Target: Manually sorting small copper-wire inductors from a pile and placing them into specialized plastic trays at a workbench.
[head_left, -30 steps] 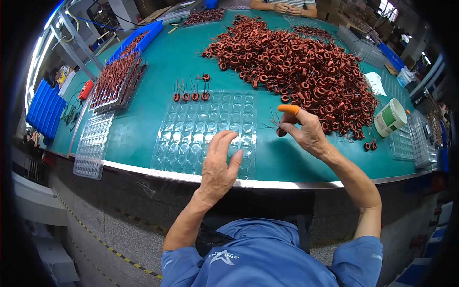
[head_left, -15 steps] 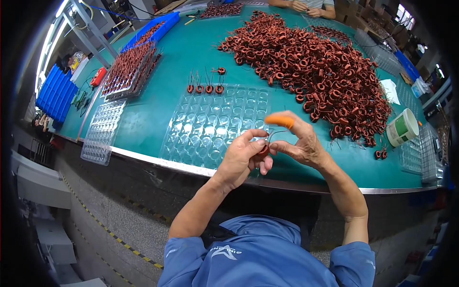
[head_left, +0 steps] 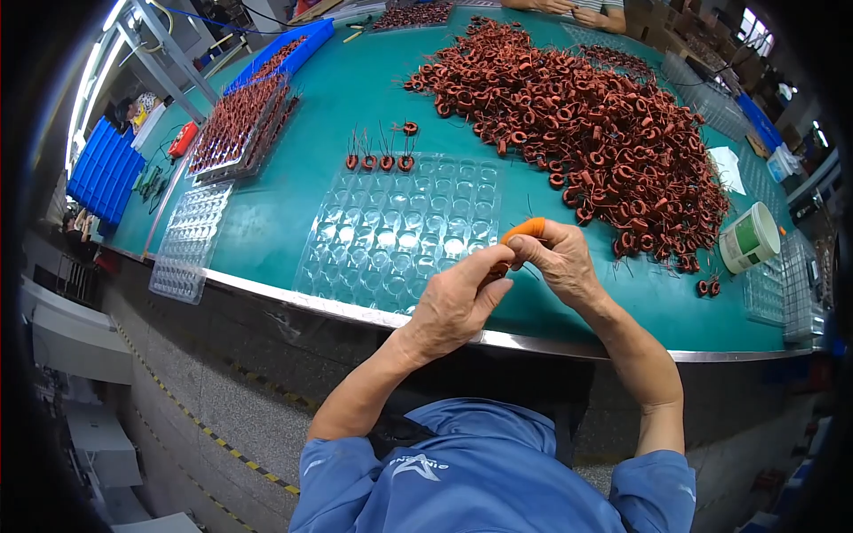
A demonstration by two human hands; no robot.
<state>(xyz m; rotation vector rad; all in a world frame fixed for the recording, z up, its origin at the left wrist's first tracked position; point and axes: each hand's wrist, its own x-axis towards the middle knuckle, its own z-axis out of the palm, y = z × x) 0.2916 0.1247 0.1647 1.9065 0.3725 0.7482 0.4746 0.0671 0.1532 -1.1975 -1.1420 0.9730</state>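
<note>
My left hand [head_left: 451, 304] is closed on a small red-brown toroidal coil [head_left: 499, 269], which the fingers mostly hide. Right beside it, my right hand [head_left: 563, 265] wears an orange finger cot [head_left: 524, 231] and pinches at the coil's wire leads; a thin wire end sticks up above the cot. Under and left of my hands lies a clear plastic tray [head_left: 382, 240] with round pockets. Several coils [head_left: 387, 163] stand in its far-left row with leads upward, and one loose coil [head_left: 410, 129] rests just beyond the tray.
A big heap of coils [head_left: 586, 133] covers the right of the green table [head_left: 258, 240]. A white-green tub [head_left: 749, 238] stands at right, near two loose coils [head_left: 708, 287]. Filled stacked trays [head_left: 238, 133] and a blue bin [head_left: 289, 58] are at left. Another person's hands [head_left: 573, 11] show at the far edge.
My right hand has come down and closed by the coil, thumb against the orange-covered finger. My left hand has turned, its fingers now wrapped over the coil.
</note>
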